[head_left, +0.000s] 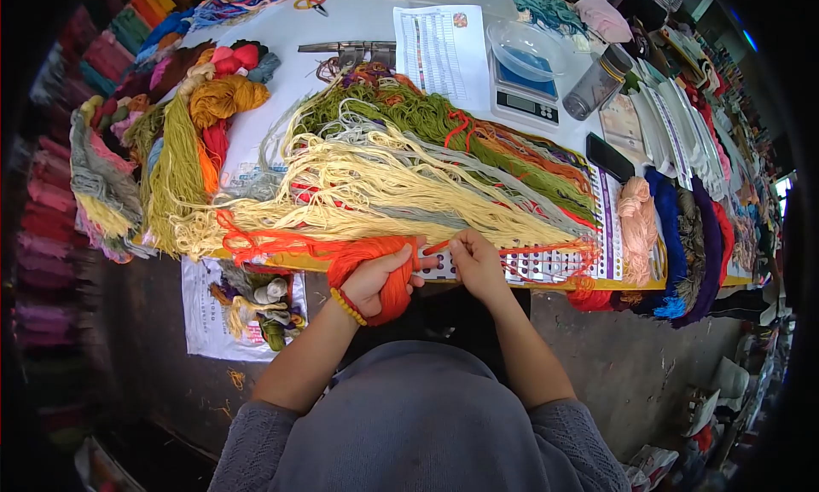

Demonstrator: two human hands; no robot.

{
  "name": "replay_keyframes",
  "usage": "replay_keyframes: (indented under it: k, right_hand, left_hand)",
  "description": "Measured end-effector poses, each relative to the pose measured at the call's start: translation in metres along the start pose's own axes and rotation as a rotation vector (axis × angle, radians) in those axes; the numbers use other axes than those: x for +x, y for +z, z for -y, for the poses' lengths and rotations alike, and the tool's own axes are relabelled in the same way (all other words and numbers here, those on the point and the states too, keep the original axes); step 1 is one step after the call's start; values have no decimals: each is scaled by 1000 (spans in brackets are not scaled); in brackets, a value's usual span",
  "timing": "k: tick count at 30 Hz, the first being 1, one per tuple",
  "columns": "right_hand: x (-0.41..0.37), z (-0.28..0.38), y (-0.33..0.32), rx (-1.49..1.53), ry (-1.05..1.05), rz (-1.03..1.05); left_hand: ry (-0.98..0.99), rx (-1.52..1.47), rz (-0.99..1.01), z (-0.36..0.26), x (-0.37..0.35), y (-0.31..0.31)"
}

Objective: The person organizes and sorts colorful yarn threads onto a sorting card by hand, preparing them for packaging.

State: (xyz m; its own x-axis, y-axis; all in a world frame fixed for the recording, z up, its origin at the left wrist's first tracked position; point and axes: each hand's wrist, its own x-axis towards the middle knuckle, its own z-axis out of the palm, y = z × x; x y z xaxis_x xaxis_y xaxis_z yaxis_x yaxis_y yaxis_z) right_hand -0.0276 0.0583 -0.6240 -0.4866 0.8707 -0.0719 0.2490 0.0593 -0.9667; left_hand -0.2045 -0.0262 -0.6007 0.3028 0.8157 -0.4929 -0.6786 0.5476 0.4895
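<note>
An orange-red skein of thread (397,289) is wrapped around my left hand (367,287), whose fingers close on it. A yellow beaded bracelet (348,308) circles that wrist. My right hand (478,266) is closed in a pinch on a few orange-red strands (437,247) that run across from the skein. Beyond both hands, long cream threads (384,185) lie fanned over the table, with grey and green threads (426,108) behind them. A white strip with rows of dark holes (533,266) lies along the table's front edge, partly under the threads.
At the back stand a digital scale (525,104) with a clear plastic bowl (525,53), a printed sheet (441,57) and scissors (311,3). A phone (609,156) and a clear jar (597,83) are to the right. Skeins (175,147) hang over the left side.
</note>
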Motion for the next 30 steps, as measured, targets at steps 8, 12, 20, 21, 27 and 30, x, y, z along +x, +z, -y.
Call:
replay_keyframes:
  k: [8,12,20,21,27,30]
  right_hand:
    - [-21,50,8,-335,-118,76]
    - [-24,58,13,-490,-268,249]
    - [4,53,4,-983,-185,127]
    - [7,48,4,-985,-185,125]
    - [15,42,4,-964,-123,166]
    - [17,43,4,-945,-96,165]
  left_hand:
    - [35,-13,-47,2,0,2]
    - [55,-42,-41,7,2,-2]
    - [244,190,-276,16,-2,15]
    - [245,190,-274,18,-2,14]
    - [399,-12,-393,4,-14,7]
    - [401,-196,-316,-12,-28,-11]
